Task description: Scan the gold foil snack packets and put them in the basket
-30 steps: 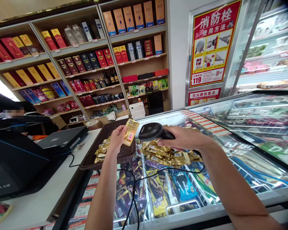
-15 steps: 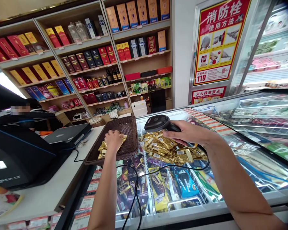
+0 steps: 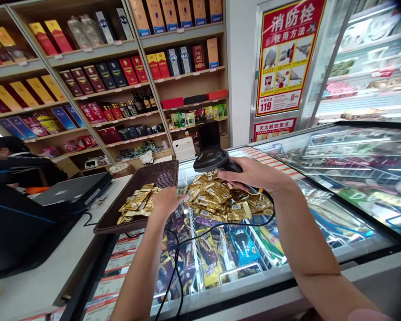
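My left hand [image 3: 167,201] hovers between a brown woven basket [image 3: 160,171] and a heap of gold packets [image 3: 220,198] on the freezer's glass lid. Its fingers stretch toward the heap's left edge, and I see nothing held in them. More gold packets [image 3: 137,203] lie inside the basket. My right hand [image 3: 254,176] is closed round a black barcode scanner [image 3: 211,159], held just above the far side of the heap. The scanner's black cable [image 3: 173,267] runs down across the lid.
A chest freezer [image 3: 321,249] full of ice creams lies under the lid. On the white counter [image 3: 36,276] to the left stand a black till screen [image 3: 16,223] and a grey device [image 3: 73,191]. Another person [image 3: 20,167] sits behind them. Shelves of boxed goods [image 3: 120,76] line the back wall.
A second ago my left hand held one gold packet up to the scanner. It then dropped into the basket, and now it has come out toward the heap without the packet.
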### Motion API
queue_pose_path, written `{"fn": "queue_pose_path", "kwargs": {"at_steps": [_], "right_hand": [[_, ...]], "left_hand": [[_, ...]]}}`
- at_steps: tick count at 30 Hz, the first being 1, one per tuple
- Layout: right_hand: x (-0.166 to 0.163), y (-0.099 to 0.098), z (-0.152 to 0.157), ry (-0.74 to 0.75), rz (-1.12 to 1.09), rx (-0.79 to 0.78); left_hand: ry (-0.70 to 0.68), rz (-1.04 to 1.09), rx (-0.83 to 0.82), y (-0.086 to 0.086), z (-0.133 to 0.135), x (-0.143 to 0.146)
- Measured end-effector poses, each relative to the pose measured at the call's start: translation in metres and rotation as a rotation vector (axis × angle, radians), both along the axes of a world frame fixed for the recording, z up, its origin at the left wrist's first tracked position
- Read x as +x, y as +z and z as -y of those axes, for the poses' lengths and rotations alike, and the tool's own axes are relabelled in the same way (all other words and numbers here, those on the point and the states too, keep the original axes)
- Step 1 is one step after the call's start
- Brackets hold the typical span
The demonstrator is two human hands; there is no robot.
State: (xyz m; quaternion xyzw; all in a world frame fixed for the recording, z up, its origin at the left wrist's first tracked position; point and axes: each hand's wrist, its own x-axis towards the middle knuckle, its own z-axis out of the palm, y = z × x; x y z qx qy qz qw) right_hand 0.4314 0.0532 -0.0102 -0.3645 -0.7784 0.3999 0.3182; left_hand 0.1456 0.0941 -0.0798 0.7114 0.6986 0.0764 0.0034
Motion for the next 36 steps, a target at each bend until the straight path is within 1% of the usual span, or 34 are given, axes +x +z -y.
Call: {"fn": "queue_pose_path", "kwargs": {"at_steps": [1,2,3,5,7,11,15,17,19,24,28,30,33,36], "right_hand": [[0.001,0.0,-0.001,-0.002,-0.006,0.001],[0.002,0.001,-0.001,0.0,-0.011,0.003],[0.003,0.001,-0.001,0.003,-0.015,0.004],[0.004,0.002,-0.001,0.004,-0.026,0.007],[0.006,0.003,-0.001,-0.006,-0.037,0.009],[0.011,0.004,0.0,-0.028,-0.048,0.017],[0.013,0.006,0.0,-0.052,-0.057,0.021],[0.012,0.005,-0.001,-0.058,-0.055,0.03],[0.012,0.004,-0.002,-0.059,-0.05,0.043],[0.006,0.003,-0.002,-0.044,-0.035,0.036],[-0.002,0.002,0.001,-0.045,-0.007,0.015],[-0.006,0.001,0.001,-0.039,-0.012,-0.003],[-0.014,-0.001,0.002,-0.014,-0.045,-0.036],[-0.021,-0.002,0.003,0.001,-0.082,-0.07]], "left_hand": [[-0.049,0.041,0.032,-0.005,-0.005,0.014],[-0.112,0.117,0.026,-0.011,-0.012,0.03],[-0.153,0.148,0.008,-0.018,-0.02,0.044],[-0.195,0.189,-0.023,-0.031,-0.038,0.068],[-0.224,0.241,-0.064,-0.043,-0.055,0.082],[-0.228,0.399,-0.11,-0.055,-0.076,0.087],[-0.194,0.645,-0.118,-0.058,-0.078,0.084],[-0.182,0.795,-0.126,-0.055,-0.074,0.08],[-0.17,0.956,-0.126,-0.047,-0.067,0.072],[-0.144,1.358,-0.048,-0.017,-0.043,0.032],[-0.133,1.56,0.037,0.002,-0.027,0.004],[-0.132,1.665,0.079,0.008,-0.022,-0.002],[-0.14,1.854,0.136,0.013,-0.017,-0.004],[-0.157,1.944,0.161,0.017,-0.013,-0.003]]}}
